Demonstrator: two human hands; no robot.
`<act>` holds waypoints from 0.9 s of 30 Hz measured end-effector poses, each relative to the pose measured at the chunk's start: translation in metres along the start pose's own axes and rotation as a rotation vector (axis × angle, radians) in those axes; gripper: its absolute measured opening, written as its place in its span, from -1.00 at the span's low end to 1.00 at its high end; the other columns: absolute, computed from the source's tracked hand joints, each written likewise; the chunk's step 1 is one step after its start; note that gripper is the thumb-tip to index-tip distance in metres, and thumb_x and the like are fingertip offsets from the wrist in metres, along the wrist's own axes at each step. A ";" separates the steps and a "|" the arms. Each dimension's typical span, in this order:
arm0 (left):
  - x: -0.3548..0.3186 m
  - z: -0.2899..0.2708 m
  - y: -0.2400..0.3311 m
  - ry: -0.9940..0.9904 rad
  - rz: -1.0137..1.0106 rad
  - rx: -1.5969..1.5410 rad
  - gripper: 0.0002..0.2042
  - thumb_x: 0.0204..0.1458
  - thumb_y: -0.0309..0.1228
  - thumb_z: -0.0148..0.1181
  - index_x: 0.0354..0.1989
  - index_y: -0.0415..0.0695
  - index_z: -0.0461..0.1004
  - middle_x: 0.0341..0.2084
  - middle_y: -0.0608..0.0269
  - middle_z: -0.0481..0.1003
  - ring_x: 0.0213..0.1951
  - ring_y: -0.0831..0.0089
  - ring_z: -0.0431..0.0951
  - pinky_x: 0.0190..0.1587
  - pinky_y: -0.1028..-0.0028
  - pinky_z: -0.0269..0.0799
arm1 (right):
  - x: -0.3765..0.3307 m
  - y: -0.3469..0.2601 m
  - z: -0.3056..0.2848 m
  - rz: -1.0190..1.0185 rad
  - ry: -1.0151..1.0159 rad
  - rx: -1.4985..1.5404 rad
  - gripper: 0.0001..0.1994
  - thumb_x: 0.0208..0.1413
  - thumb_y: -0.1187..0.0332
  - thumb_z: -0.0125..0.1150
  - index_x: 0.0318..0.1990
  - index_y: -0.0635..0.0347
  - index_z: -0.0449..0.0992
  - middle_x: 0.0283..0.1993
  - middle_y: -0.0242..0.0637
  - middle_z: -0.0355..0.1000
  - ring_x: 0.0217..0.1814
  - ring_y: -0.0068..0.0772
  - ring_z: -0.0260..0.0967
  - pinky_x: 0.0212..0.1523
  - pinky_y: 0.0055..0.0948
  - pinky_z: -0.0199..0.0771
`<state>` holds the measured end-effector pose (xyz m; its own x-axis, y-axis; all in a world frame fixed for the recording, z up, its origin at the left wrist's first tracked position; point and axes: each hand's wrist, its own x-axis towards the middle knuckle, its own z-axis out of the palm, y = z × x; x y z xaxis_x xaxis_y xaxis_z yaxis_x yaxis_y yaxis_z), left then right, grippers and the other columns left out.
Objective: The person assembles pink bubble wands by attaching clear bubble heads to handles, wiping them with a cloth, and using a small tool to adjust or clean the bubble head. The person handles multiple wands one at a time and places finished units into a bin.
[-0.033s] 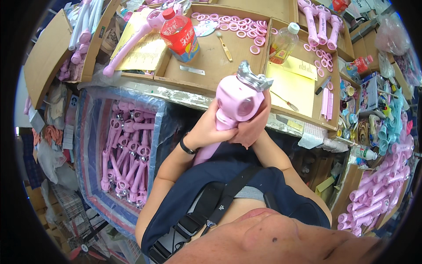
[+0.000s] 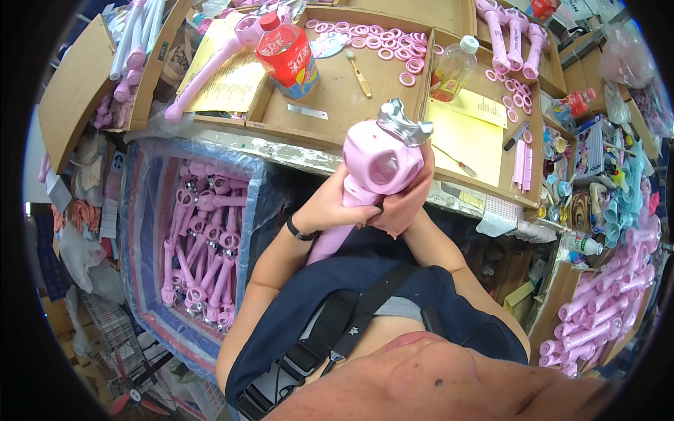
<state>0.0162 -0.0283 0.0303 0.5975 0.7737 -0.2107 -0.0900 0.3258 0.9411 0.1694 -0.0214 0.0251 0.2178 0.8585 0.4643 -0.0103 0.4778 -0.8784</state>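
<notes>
Pink wand [image 2: 365, 156] held by left grip [image 2: 333, 206] and right grip [image 2: 406, 203], both curled.

At centre, a wand [image 2: 359, 156] is showing pale pink, its crown [image 2: 403, 126] shining silver. Rings [image 2: 403, 54] are repeating that pink between twelve and one o'clock. Toward eleven, a bottle [image 2: 286, 56] is wearing red and blue; at two, paper [image 2: 467, 137] is showing yellow. A sack [image 2: 145, 281] at eight is displaying blue, red and whitish stripes.
</notes>
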 end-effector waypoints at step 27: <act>-0.001 -0.037 -0.034 -0.437 0.200 -1.019 -0.34 0.04 0.03 0.11 0.01 -0.39 0.17 -0.44 0.06 0.35 -0.75 0.50 0.38 -0.81 0.59 0.33 | 0.147 0.053 0.002 -0.126 0.310 0.379 -0.78 0.27 0.25 -0.04 -0.28 0.22 0.39 -0.51 -0.49 0.26 -0.40 -0.63 0.20 -0.33 -0.61 0.23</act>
<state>-0.0113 -0.0200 -0.0114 0.7091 0.6705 0.2183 -0.7047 0.6638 0.2505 0.1987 0.1301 0.0470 0.5196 0.7212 0.4582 -0.3059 0.6577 -0.6884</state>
